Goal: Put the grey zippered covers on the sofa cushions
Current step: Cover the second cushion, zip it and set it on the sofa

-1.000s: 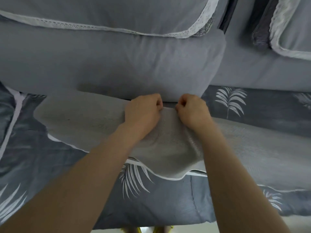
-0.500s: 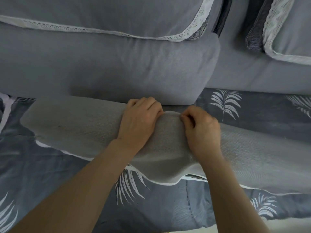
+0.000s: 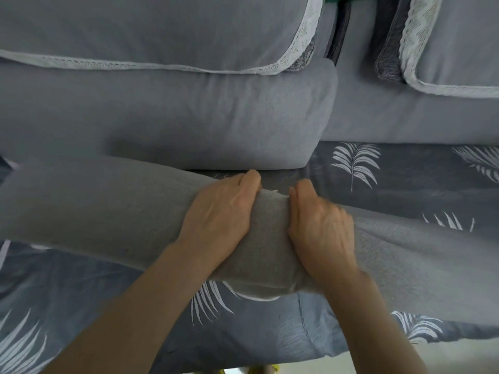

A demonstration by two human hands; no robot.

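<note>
A long grey cover [image 3: 94, 206] lies across the sofa seat in front of me, bunched into a hump at its middle. My left hand [image 3: 218, 214] lies over the far edge of that hump, fingers curled over the fabric. My right hand [image 3: 321, 228] grips the cover just to the right, its fingertips tucked under the far edge. A grey covered back cushion [image 3: 189, 117] stands right behind the hands. The cover's zipper is not visible.
The seat wears a dark grey leaf-print sheet [image 3: 391, 179]. A second grey back cushion [image 3: 405, 117] stands at the right. Lace-trimmed grey cloths [image 3: 162, 31] drape over the sofa back. The seat's front edge runs along the bottom of the view.
Both hands went from pinching the cover's far edge to wrapping over it. The fabric has bunched up higher between them and shifted toward me.
</note>
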